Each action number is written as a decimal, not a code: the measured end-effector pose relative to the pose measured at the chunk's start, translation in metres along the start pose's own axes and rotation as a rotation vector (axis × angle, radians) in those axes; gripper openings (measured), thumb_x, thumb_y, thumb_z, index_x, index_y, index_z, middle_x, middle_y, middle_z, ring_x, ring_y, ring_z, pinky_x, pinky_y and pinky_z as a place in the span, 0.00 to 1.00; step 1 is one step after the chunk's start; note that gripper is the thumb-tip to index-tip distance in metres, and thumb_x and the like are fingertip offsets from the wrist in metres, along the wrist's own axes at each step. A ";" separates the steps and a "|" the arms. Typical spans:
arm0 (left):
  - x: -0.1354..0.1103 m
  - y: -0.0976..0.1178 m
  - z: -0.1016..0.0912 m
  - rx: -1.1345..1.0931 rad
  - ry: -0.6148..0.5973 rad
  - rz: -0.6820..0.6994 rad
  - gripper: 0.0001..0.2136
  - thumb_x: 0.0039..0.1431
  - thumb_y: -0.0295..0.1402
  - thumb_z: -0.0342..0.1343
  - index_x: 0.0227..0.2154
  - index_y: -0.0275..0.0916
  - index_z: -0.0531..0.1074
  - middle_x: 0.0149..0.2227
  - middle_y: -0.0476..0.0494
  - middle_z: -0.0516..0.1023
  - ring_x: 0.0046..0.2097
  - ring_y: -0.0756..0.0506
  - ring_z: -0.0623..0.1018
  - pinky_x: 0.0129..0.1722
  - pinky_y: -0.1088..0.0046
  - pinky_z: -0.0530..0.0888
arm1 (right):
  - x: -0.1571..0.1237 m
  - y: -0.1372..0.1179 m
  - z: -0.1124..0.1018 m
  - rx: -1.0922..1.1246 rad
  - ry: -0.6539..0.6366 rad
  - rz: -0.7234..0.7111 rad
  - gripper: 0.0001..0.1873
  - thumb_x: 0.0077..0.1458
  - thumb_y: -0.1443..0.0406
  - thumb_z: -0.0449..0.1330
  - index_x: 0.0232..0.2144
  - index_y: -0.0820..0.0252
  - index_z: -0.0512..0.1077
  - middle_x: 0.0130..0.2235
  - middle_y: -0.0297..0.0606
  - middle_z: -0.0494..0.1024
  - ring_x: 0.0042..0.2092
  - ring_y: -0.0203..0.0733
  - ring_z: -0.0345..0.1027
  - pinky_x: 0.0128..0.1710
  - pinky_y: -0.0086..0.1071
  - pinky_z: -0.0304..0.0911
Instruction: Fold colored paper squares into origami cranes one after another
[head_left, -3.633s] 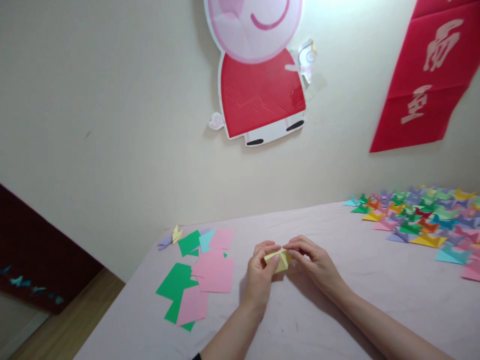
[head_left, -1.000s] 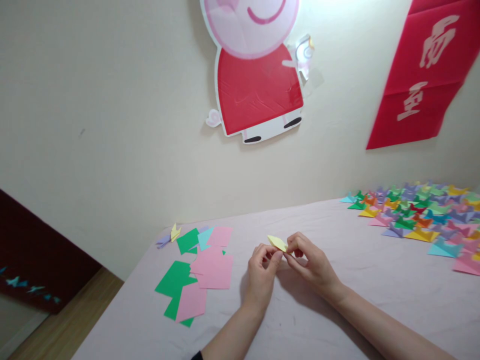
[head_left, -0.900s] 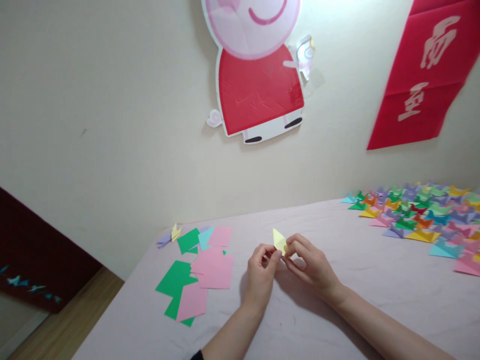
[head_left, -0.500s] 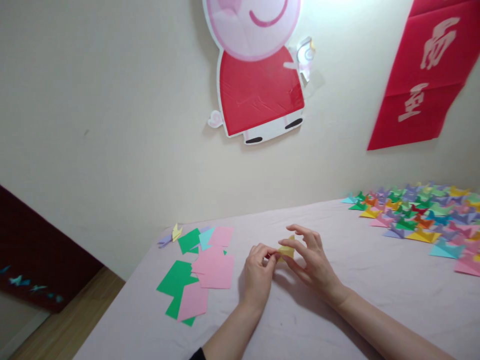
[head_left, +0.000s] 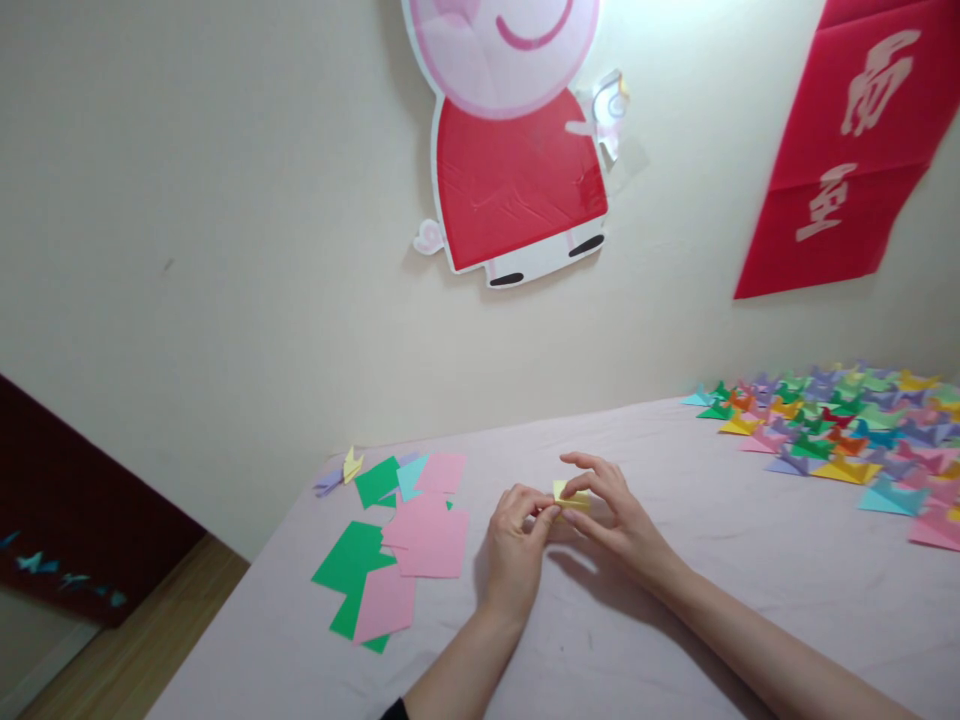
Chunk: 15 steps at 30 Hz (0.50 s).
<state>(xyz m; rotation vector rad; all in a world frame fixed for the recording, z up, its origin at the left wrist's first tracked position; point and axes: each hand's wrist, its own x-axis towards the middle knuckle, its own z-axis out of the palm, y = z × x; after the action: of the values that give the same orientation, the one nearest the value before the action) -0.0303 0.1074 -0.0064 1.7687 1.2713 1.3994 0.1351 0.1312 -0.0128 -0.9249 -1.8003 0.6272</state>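
Observation:
A small folded piece of yellow paper (head_left: 576,498) is held just above the cloth-covered table, between my two hands. My left hand (head_left: 517,530) pinches its left edge between thumb and forefinger. On its right side, my right hand (head_left: 619,515) has its thumb under the lower edge and a bent forefinger on the upper face. The other fingers of my right hand are raised and apart. Fingers cover part of the yellow paper, so its full shape is hidden.
Left of my hands lie loose pink sheets (head_left: 435,540) and green sheets (head_left: 352,555). Behind them are a folded yellow piece (head_left: 352,464) and a purple folded piece (head_left: 328,483). Many coloured folded paper figures (head_left: 847,470) stand in rows at right. The wall rises along the table's back edge.
My right hand has shifted slightly left and its fingers have closed in on the yellow paper, which now shows a lighter face turned upward. My left hand stays nearly still.

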 end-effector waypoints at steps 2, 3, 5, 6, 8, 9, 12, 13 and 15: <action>0.001 0.000 0.000 -0.033 -0.005 0.002 0.07 0.62 0.32 0.57 0.29 0.40 0.75 0.33 0.48 0.75 0.38 0.46 0.74 0.37 0.72 0.68 | 0.001 0.002 0.001 0.166 -0.045 0.114 0.09 0.55 0.56 0.63 0.35 0.54 0.74 0.55 0.43 0.72 0.58 0.53 0.61 0.57 0.47 0.55; 0.001 0.000 0.001 -0.049 -0.009 0.001 0.07 0.62 0.33 0.57 0.29 0.40 0.75 0.33 0.48 0.75 0.38 0.46 0.74 0.36 0.72 0.68 | 0.002 0.003 0.001 0.252 -0.061 0.169 0.10 0.54 0.55 0.64 0.33 0.54 0.74 0.54 0.44 0.73 0.57 0.53 0.63 0.56 0.46 0.57; 0.002 0.000 0.001 -0.072 -0.016 -0.002 0.07 0.62 0.33 0.56 0.29 0.40 0.75 0.33 0.48 0.75 0.38 0.46 0.74 0.37 0.72 0.68 | 0.003 0.005 0.003 0.415 -0.077 0.254 0.14 0.51 0.53 0.66 0.31 0.56 0.73 0.50 0.44 0.74 0.52 0.51 0.68 0.51 0.43 0.61; 0.002 -0.001 0.001 -0.078 -0.022 -0.002 0.07 0.62 0.33 0.56 0.29 0.40 0.75 0.33 0.48 0.76 0.38 0.46 0.75 0.37 0.72 0.68 | 0.003 0.005 0.003 0.483 -0.078 0.278 0.15 0.50 0.52 0.67 0.30 0.57 0.72 0.48 0.43 0.75 0.49 0.49 0.69 0.49 0.41 0.62; 0.002 -0.002 0.002 -0.077 -0.034 0.000 0.07 0.62 0.33 0.56 0.29 0.40 0.75 0.34 0.48 0.76 0.39 0.45 0.75 0.39 0.71 0.68 | 0.004 0.005 0.004 0.559 -0.069 0.282 0.16 0.49 0.53 0.68 0.28 0.57 0.71 0.41 0.39 0.75 0.42 0.44 0.70 0.43 0.36 0.63; 0.002 -0.002 0.002 -0.072 -0.038 -0.002 0.06 0.62 0.33 0.56 0.29 0.40 0.75 0.34 0.48 0.77 0.39 0.45 0.75 0.40 0.71 0.68 | 0.004 0.005 0.005 0.559 -0.053 0.270 0.16 0.49 0.53 0.68 0.27 0.58 0.71 0.38 0.36 0.73 0.39 0.41 0.68 0.41 0.34 0.63; 0.001 -0.005 0.003 -0.057 -0.037 -0.028 0.06 0.61 0.32 0.56 0.28 0.40 0.74 0.32 0.48 0.76 0.37 0.46 0.74 0.39 0.72 0.68 | 0.004 0.006 0.004 0.487 0.012 0.243 0.15 0.49 0.54 0.68 0.25 0.58 0.72 0.31 0.32 0.70 0.34 0.38 0.64 0.36 0.31 0.60; 0.001 -0.005 0.003 -0.053 -0.036 -0.036 0.06 0.61 0.32 0.56 0.28 0.39 0.73 0.32 0.48 0.75 0.37 0.46 0.74 0.38 0.72 0.68 | 0.003 0.006 0.004 0.468 0.026 0.240 0.15 0.49 0.54 0.68 0.24 0.58 0.72 0.31 0.32 0.69 0.34 0.38 0.63 0.35 0.31 0.59; 0.001 -0.007 0.003 -0.047 -0.037 -0.048 0.06 0.60 0.32 0.56 0.28 0.39 0.73 0.31 0.49 0.75 0.36 0.46 0.74 0.37 0.73 0.68 | 0.003 0.007 0.004 0.453 0.035 0.238 0.15 0.50 0.54 0.67 0.24 0.58 0.72 0.30 0.32 0.70 0.34 0.38 0.63 0.35 0.31 0.59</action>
<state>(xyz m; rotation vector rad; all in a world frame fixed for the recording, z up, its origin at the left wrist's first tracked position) -0.0295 0.1119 -0.0128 1.7139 1.2426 1.3531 0.1332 0.1376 -0.0179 -0.8322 -1.4392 1.1082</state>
